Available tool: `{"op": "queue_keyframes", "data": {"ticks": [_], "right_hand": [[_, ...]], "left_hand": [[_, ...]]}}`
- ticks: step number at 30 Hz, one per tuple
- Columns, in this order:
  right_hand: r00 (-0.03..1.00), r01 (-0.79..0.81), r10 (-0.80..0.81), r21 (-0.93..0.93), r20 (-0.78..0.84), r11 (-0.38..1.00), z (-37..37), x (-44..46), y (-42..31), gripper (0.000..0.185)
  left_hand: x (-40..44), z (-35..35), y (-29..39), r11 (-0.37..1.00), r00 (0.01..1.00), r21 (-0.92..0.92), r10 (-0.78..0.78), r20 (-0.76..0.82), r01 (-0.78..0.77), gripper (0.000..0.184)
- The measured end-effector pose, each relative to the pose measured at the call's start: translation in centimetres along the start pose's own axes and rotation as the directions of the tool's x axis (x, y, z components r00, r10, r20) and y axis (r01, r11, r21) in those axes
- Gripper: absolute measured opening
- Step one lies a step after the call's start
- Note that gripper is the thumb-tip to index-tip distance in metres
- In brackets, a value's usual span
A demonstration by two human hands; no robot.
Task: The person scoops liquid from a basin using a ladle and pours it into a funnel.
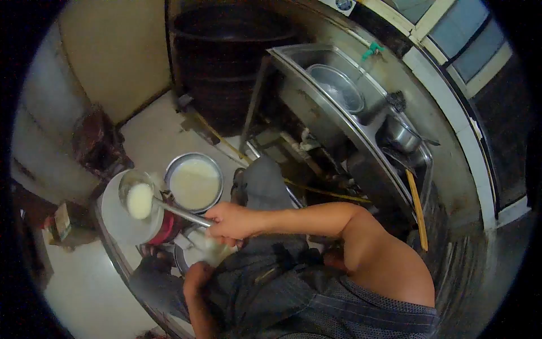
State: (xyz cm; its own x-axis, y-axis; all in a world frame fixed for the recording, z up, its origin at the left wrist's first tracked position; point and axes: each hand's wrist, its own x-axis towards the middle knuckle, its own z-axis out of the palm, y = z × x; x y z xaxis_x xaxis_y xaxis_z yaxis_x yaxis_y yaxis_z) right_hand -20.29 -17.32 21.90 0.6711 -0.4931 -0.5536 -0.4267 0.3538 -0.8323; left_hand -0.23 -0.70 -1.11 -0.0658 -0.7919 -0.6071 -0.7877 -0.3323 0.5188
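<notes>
Right hand (228,221): closed around the ladle's handle
Ladle (183,213): holding something white, over the bucket (113,220)
Left hand (197,277): beside the lower bowl (180,261), perhaps touching it; grip cannot be told
Round pan (221,183): near the bucket

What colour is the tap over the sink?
The tap is green, best seen in the head view.

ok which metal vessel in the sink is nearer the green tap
The wider round basin, lying close to the green tap; the smaller pot sits farther off, toward the sink's other end.
</notes>
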Motion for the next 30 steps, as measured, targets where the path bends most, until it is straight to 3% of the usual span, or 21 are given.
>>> {"op": "queue_keyframes", "data": {"ticks": [5,9,11,14,16,20,22,25,27,30], "right_hand": [[0.999,0.009,-0.006,-0.069,0.041,0.998,-0.4,0.4,0.3,0.015],[0.999,-0.003,0.007,-0.074,0.045,0.997,-0.1,-0.2,0.1,0.013],[0.999,-0.020,0.023,-0.070,0.040,0.997,0.0,-0.4,-0.2,0.012],[0.997,-0.044,0.049,-0.078,0.059,0.996,0.2,0.1,-1.2,0.011],[0.996,-0.058,0.063,-0.079,0.061,0.995,0.3,0.3,-1.0,0.011],[0.999,-0.038,0.038,-0.118,-0.003,0.992,0.7,0.3,-1.0,0.018],[0.998,-0.057,0.056,-0.135,-0.011,0.989,1.0,0.4,-1.3,0.022],[0.999,-0.040,0.039,-0.156,-0.011,0.987,0.9,0.4,-1.2,0.015],[1.000,-0.016,0.016,-0.079,0.000,0.997,0.5,0.5,-0.9,0.031],[0.998,-0.047,0.042,-0.139,-0.036,0.989,1.0,0.3,-1.6,0.032]], "left_hand": [[-1.4,-1.8,2.7,0.997,0.997,0.017,-0.075,0.026,0.075,0.035],[-2.6,-1.4,2.5,1.000,0.995,0.003,0.016,-0.098,-0.016,0.035],[-1.0,1.0,-0.7,0.988,0.980,0.000,0.156,-0.122,-0.157,0.033],[0.1,0.5,-0.1,0.999,0.998,0.008,-0.054,-0.033,0.054,0.032],[1.5,1.5,-1.1,0.989,0.997,0.141,0.043,0.070,-0.053,0.033],[1.2,1.6,-1.2,0.999,1.000,0.026,0.027,0.008,-0.027,0.033],[1.5,1.3,-1.0,0.997,0.993,0.078,0.016,0.118,-0.026,0.033],[0.3,0.0,0.1,0.999,0.996,0.036,-0.028,0.080,0.025,0.033],[0.1,0.0,0.5,0.999,0.998,-0.007,-0.036,0.046,0.037,0.033],[-0.4,-0.2,0.8,0.998,0.999,-0.042,-0.041,0.011,0.042,0.034]]}}
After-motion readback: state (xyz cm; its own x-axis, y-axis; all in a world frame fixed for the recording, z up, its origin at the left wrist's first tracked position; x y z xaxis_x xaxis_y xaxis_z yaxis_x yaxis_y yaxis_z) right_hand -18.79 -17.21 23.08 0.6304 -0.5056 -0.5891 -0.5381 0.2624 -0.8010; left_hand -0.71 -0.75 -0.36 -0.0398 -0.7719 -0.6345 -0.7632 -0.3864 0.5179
